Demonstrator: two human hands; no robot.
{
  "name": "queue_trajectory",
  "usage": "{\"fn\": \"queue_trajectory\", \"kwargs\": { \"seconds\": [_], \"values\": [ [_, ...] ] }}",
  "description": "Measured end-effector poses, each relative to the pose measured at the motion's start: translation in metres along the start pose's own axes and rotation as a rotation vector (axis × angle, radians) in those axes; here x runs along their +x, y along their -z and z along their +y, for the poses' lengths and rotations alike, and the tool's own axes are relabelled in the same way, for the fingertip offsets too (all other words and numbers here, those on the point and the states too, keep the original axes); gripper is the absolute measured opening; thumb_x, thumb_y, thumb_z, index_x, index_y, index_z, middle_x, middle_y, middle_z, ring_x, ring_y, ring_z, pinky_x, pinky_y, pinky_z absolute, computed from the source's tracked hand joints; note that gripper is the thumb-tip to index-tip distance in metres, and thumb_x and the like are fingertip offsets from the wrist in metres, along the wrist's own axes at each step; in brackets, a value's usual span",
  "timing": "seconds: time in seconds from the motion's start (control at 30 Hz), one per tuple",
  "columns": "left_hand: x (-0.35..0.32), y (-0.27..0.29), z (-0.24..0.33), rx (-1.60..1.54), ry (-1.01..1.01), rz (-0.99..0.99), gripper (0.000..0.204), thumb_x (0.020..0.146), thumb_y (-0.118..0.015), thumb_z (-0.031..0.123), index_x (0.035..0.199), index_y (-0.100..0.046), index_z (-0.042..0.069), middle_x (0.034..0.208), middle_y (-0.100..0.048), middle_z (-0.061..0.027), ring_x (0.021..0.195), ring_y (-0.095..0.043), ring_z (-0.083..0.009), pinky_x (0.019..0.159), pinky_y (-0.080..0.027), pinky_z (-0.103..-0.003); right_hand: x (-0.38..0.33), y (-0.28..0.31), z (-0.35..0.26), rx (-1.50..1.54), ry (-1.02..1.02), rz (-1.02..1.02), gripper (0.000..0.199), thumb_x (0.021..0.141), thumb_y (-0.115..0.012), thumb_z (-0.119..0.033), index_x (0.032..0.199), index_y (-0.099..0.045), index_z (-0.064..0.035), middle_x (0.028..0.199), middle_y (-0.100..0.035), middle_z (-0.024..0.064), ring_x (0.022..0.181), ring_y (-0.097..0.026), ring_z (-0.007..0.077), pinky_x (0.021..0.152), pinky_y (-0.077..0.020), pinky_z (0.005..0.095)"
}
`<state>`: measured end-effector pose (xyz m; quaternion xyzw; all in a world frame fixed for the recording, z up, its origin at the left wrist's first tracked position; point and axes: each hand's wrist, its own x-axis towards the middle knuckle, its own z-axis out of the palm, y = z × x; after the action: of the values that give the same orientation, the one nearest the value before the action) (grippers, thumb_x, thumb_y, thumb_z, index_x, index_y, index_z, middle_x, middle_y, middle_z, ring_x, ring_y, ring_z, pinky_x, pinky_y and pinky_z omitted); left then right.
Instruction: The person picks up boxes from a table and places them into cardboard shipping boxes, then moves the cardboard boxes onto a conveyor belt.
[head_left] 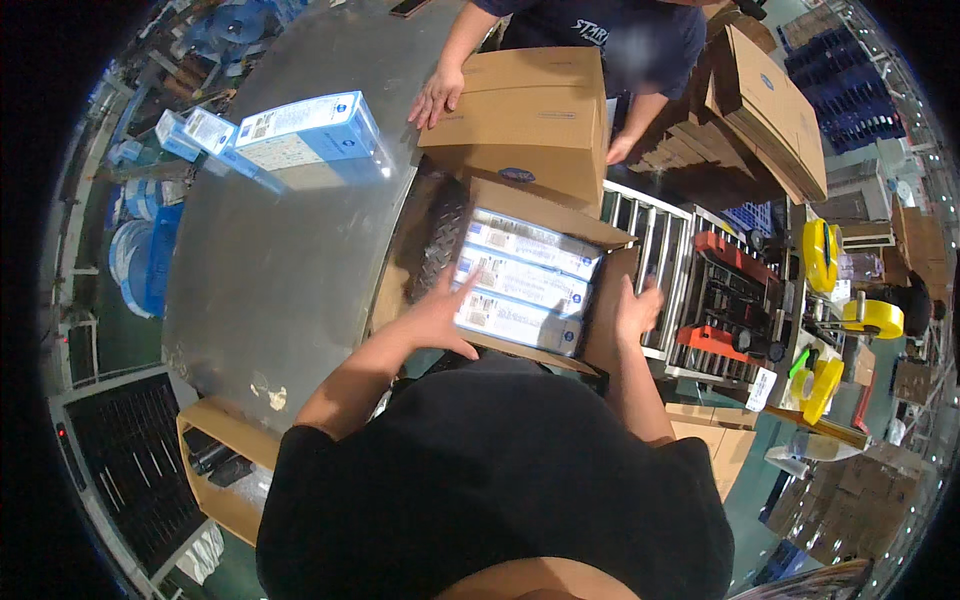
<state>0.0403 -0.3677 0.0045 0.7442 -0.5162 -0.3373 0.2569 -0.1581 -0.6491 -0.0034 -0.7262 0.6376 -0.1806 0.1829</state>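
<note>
In front of me is an open cardboard carton [608,318] with its flaps raised. Three white-and-blue boxes [515,320] lie side by side in it. My left hand [440,312] is open at the carton's left side, its fingers spread and the fingertips over the left ends of the boxes. On the opposite side my right hand [638,308] is curled at the raised right flap, thumb up, and seems to grip it. Just beyond stands a larger closed carton [530,100], with a co-worker's hand [437,97] resting on its top and the other hand at its right side.
Several white-and-blue boxes [305,130] stand on the grey metal table [290,260] to the left. Rollers [655,230] run to the right, leading to a red-and-black carton-sealing machine [735,300]. Yellow tape rolls [822,256] sit beyond it. Flattened cartons [770,110] are stacked far right.
</note>
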Motion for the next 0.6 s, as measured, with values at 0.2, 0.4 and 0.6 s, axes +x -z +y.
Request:
{"fn": "queue_trajectory", "kwargs": {
  "seconds": [0.2, 0.4, 0.6],
  "values": [
    [0.092, -0.006, -0.034, -0.128, 0.121, -0.693, 0.101, 0.068, -0.074, 0.041, 0.15, -0.019, 0.021, 0.131, -0.049, -0.0254, 0.128, -0.04, -0.0423, 0.106, -0.034, -0.047, -0.003, -0.05, -0.007, -0.485, 0.909, -0.985, 0.045, 0.08, -0.067, -0.033, 0.114, -0.058, -0.0061, 0.11, -0.061, 0.0182, 0.103, -0.059, 0.0344, 0.08, -0.0485, 0.0443],
    [0.076, -0.05, -0.078, 0.14, 0.4, 0.247, 0.111, 0.066, -0.083, 0.034, 0.15, -0.012, 0.02, 0.138, -0.039, -0.0257, 0.127, -0.04, -0.0426, 0.104, -0.035, -0.047, 0.029, -0.056, -0.048, -0.256, 0.825, -0.09, 0.059, 0.075, -0.062, -0.016, 0.131, -0.045, -0.0118, 0.129, -0.049, 0.0084, 0.127, -0.04, 0.0272, 0.11, -0.0212, 0.0504],
    [0.044, -0.087, -0.083, 0.057, 0.236, 0.341, 0.077, 0.086, -0.065, 0.028, 0.148, -0.022, 0.012, 0.138, -0.037, -0.029, 0.124, -0.04, -0.0456, 0.102, -0.037, -0.047, -0.071, -0.076, 0.082, -0.306, 0.936, -0.523, 0.076, 0.085, -0.053, -0.053, 0.142, -0.035, -0.0073, 0.149, -0.031, 0.0124, 0.141, -0.021, 0.0308, 0.112, -0.0113, 0.0562]
  ]
}}
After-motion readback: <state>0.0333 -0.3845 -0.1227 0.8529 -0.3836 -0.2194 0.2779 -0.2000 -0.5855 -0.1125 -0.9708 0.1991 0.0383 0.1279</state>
